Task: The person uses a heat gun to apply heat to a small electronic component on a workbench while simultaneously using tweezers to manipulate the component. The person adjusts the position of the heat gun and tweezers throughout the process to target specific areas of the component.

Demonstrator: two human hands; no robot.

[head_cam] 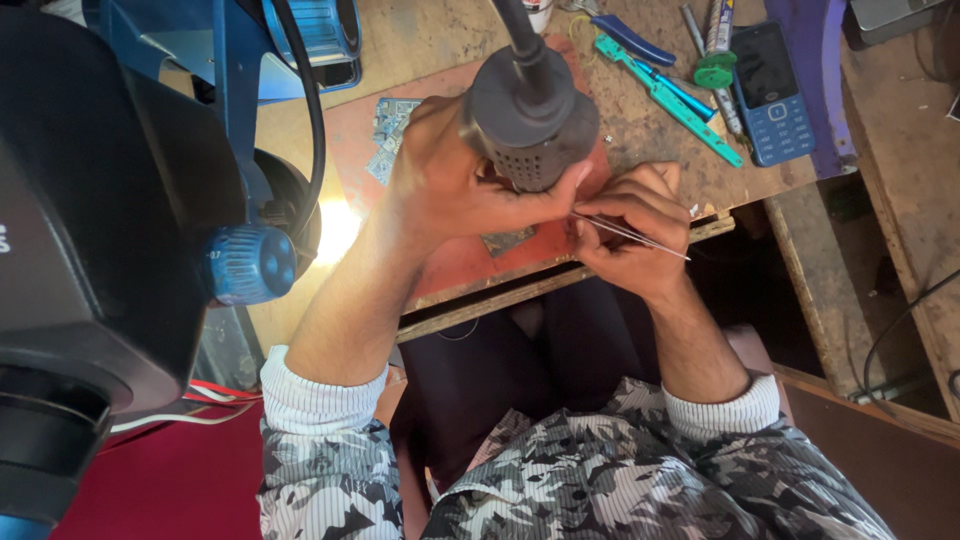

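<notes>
My left hand (440, 185) gripped the hot-air gun (530, 110); right hand (640, 230) pinched tweezers (625, 230) near the worktop's front edge; heat could've scorched fingers.

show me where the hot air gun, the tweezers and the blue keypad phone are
hot air gun (530, 120): head view, on its dark round body.
tweezers (640, 238): head view, on the thin metal arms crossing the right hand.
blue keypad phone (770, 95): head view, just below its screen.

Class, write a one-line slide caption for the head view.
Left hand grips dark grey hot-air tool; right hand holds thin metal tweezers over red mat.
</notes>
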